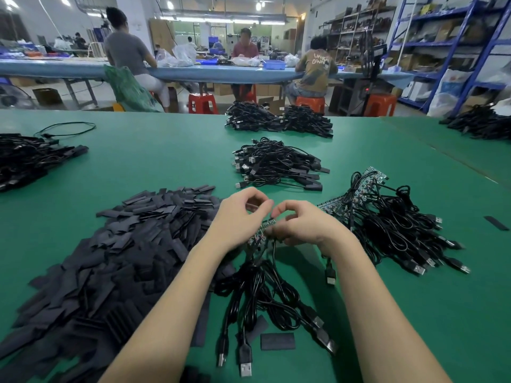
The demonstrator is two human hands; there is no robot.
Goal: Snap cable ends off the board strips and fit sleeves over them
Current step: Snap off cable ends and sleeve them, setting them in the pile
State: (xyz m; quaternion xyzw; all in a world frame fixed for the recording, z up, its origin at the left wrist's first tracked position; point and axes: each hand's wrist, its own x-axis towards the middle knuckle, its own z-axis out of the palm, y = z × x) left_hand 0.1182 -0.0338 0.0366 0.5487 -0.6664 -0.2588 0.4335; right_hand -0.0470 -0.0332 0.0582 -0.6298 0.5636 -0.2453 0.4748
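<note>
Both hands meet over the middle of the green table (pixel 166 161). My left hand (pixel 237 217) and my right hand (pixel 304 225) pinch a small green board strip (pixel 261 230) between them, fingers curled around it. Black USB cables (pixel 262 294) hang from the strip toward me and lie in a bunch on the table. A big heap of flat black sleeves (pixel 110 258) lies to the left. More board strips with cables (pixel 387 225) sit in a pile to the right.
A pile of sleeved cables (pixel 279 164) lies just beyond my hands, two more piles (pixel 276 120) farther back, others at the left edge (pixel 30 161) and far right (pixel 481 125). One loose sleeve (pixel 278 341) lies near me. People work at a blue table behind.
</note>
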